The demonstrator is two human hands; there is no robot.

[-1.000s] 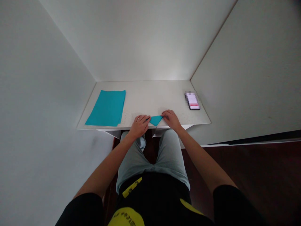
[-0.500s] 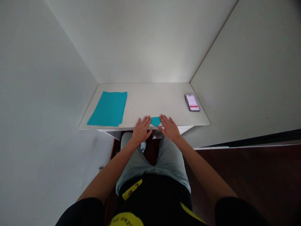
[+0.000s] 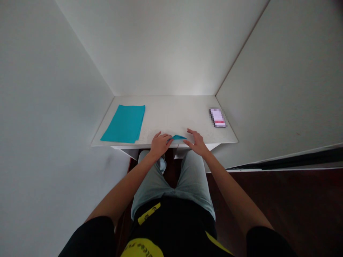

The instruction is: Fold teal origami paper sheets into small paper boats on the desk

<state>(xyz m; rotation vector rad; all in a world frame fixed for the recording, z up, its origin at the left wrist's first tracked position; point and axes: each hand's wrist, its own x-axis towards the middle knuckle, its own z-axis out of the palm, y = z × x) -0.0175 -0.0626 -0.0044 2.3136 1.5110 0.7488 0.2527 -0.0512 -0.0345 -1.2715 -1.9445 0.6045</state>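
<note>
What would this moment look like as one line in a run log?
left hand: on folded blue paper | right hand: beside it, open | blue sheet: on table

The small folded paper [image 3: 177,137] lies on the front edge of the desk [image 3: 171,114], between the left hand [image 3: 160,145] and the right hand [image 3: 197,142]. From it, a stack of paper sheets [image 3: 124,124] lies at nine o'clock and a phone [image 3: 218,117] at two o'clock. Behind the desk stands a wall [image 3: 160,46].
</note>
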